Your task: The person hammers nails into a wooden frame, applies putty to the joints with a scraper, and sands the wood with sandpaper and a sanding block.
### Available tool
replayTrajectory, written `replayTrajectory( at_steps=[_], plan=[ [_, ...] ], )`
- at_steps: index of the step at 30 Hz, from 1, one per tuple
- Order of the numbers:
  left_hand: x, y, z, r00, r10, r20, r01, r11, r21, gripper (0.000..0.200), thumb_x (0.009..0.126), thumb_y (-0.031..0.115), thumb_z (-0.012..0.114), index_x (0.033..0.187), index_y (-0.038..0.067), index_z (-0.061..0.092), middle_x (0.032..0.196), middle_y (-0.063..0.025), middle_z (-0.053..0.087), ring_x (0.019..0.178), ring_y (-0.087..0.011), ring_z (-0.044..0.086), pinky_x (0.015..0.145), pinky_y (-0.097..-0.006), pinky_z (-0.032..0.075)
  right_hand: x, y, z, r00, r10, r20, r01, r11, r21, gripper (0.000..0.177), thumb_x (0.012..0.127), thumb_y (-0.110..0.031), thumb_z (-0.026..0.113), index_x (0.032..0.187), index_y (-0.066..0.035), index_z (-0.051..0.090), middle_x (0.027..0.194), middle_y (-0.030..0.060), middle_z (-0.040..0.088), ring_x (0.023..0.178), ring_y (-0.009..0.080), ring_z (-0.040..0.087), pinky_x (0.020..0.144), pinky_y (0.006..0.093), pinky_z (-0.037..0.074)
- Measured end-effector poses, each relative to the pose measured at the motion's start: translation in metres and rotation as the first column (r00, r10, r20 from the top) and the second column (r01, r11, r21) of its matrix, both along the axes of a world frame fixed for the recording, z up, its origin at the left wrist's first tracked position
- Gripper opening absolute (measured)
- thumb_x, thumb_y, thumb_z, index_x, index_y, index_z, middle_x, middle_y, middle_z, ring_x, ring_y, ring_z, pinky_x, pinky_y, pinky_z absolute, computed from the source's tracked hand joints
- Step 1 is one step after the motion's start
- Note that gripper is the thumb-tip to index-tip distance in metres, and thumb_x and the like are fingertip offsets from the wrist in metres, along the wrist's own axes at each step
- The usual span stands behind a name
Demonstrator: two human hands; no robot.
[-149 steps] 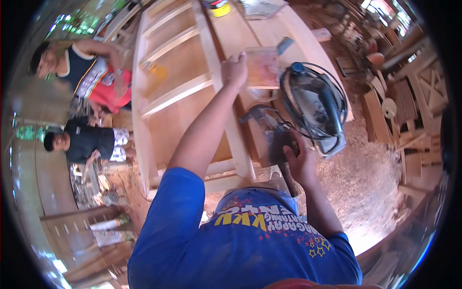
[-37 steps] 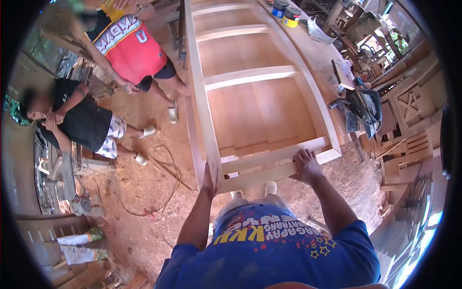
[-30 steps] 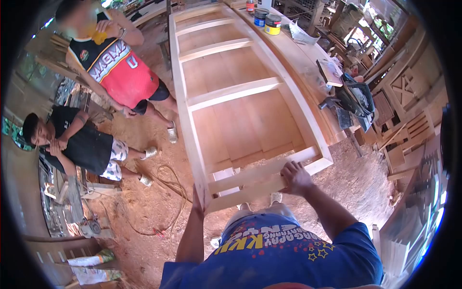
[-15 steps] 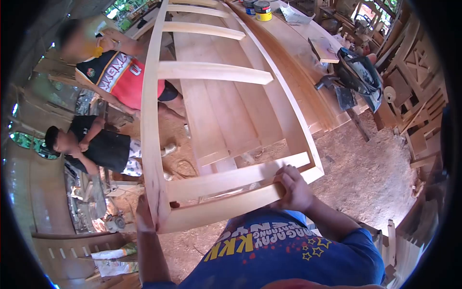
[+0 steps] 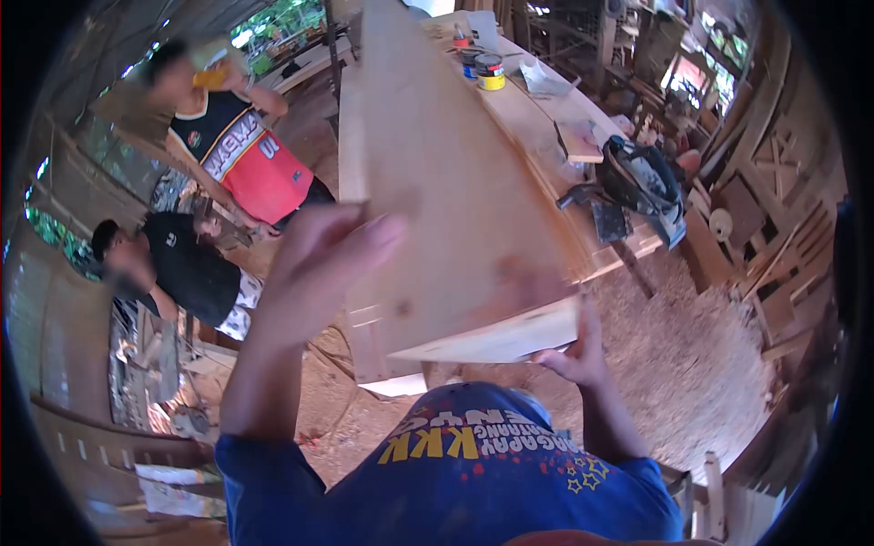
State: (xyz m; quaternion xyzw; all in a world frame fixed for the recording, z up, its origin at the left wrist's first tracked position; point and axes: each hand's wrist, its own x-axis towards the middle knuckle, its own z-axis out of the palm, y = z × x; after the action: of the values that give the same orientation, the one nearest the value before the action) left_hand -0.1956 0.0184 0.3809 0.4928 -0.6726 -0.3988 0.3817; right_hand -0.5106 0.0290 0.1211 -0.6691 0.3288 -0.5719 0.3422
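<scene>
- Now we see the wooden frame [image 5: 460, 209] tilted up, left of the workbench [image 5: 574, 107] and partly covering it
- Our right hand [image 5: 585, 353] grips its near corner, on the workbench side
- Our blurred left hand [image 5: 332, 259] hangs farther from the workbench, fingers parted; any contact we cannot tell
- On the workbench we see a power tool [image 5: 642, 180]

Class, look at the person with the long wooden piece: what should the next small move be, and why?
Probably settle the left hand firmly on the near left edge of the long wooden piece. The piece looks tilted, the right hand holds its near right corner, and the left, blurred, gives no clear sign of a grip.
</scene>
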Motion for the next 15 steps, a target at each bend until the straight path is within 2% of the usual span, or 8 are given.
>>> replayTrajectory(
  at_steps=[3,4,7,10,11,13,14,15],
  plan=[
    [-0.045,-0.021,-0.001,0.985,-0.102,-0.136,0.103,0.995,0.002,0.052,0.098,0.052,0.069,0.097,0.001,0.073,0.086,-0.0015,0.069,0.077,-0.0093,0.065,0.069,-0.0264,0.051,0.007,0.017,0.049,0.966,-0.109,0.233,0.088,0.991,0.099,0.103,0.071,-0.055,0.094,0.139,0.004,0.045,0.115,0.0110,0.059,0.105,0.0224,0.059,0.090,0.0375,0.051],
    [-0.057,-0.024,-0.002,0.978,-0.134,-0.157,0.138,0.990,0.011,0.055,0.097,0.055,0.069,0.097,0.000,0.074,0.088,-0.0035,0.071,0.080,-0.0108,0.067,0.071,-0.0272,0.054,0.010,0.023,0.055,0.944,-0.205,0.259,0.182,0.977,0.108,0.107,0.077,-0.061,0.089,0.146,0.004,0.037,0.127,0.0119,0.056,0.114,0.0214,0.058,0.096,0.0362,0.051],
    [-0.078,-0.039,-0.008,0.967,-0.233,-0.105,0.233,0.972,-0.011,0.061,0.096,0.057,0.069,0.105,-0.003,0.074,0.087,-0.0059,0.071,0.077,-0.0130,0.067,0.070,-0.0293,0.055,-0.026,0.021,0.078,0.981,-0.168,0.098,0.153,0.978,0.144,0.107,0.084,-0.069,0.078,0.149,0.004,0.035,0.137,0.0138,0.051,0.125,0.0238,0.054,0.103,0.0405,0.048],
    [-0.088,-0.049,-0.009,0.958,-0.286,-0.034,0.287,0.958,0.022,0.061,0.097,0.053,0.070,0.118,-0.004,0.072,0.095,-0.0061,0.071,0.081,-0.0140,0.067,0.075,-0.0300,0.057,-0.047,0.005,0.059,0.913,-0.325,0.246,0.336,0.942,-0.003,0.095,0.098,-0.071,0.057,0.156,0.000,0.034,0.155,0.0149,0.045,0.142,0.0297,0.045,0.119,0.0479,0.035],
    [-0.090,-0.055,-0.014,0.945,-0.320,-0.059,0.321,0.947,0.006,0.061,0.098,0.052,0.070,0.118,-0.005,0.071,0.095,-0.0070,0.071,0.080,-0.0143,0.068,0.076,-0.0300,0.057,-0.049,0.004,0.060,0.898,-0.334,0.288,0.345,0.938,0.012,0.096,0.097,-0.072,0.057,0.155,0.001,0.035,0.152,0.0153,0.046,0.139,0.0290,0.047,0.117,0.0473,0.036],
    [-0.081,-0.072,-0.034,0.924,-0.358,-0.136,0.358,0.933,-0.021,0.062,0.098,0.057,0.067,0.109,-0.004,0.071,0.090,-0.0075,0.071,0.077,-0.0147,0.068,0.074,-0.0308,0.057,-0.049,0.001,0.066,0.858,-0.353,0.373,0.361,0.931,0.051,0.100,0.095,-0.076,0.057,0.151,0.004,0.038,0.147,0.0159,0.048,0.134,0.0275,0.049,0.114,0.0460,0.039],
    [-0.073,-0.085,-0.053,0.912,-0.369,-0.181,0.370,0.929,-0.028,0.063,0.098,0.061,0.065,0.100,-0.002,0.072,0.084,-0.0070,0.071,0.074,-0.0149,0.069,0.072,-0.0315,0.057,-0.055,-0.002,0.057,0.825,-0.318,0.468,0.323,0.944,0.073,0.085,0.103,-0.066,0.052,0.147,0.006,0.042,0.142,0.0195,0.053,0.132,0.0325,0.053,0.111,0.0474,0.043],
    [-0.068,-0.096,-0.071,0.890,-0.397,-0.225,0.402,0.915,-0.021,0.066,0.098,0.066,0.063,0.091,0.000,0.073,0.078,-0.0065,0.071,0.072,-0.0150,0.069,0.069,-0.0323,0.057,-0.062,-0.001,0.051,0.795,-0.326,0.511,0.325,0.941,0.094,0.083,0.104,-0.065,0.048,0.148,0.006,0.042,0.143,0.0191,0.053,0.132,0.0317,0.053,0.111,0.0465,0.043]
  ],
)
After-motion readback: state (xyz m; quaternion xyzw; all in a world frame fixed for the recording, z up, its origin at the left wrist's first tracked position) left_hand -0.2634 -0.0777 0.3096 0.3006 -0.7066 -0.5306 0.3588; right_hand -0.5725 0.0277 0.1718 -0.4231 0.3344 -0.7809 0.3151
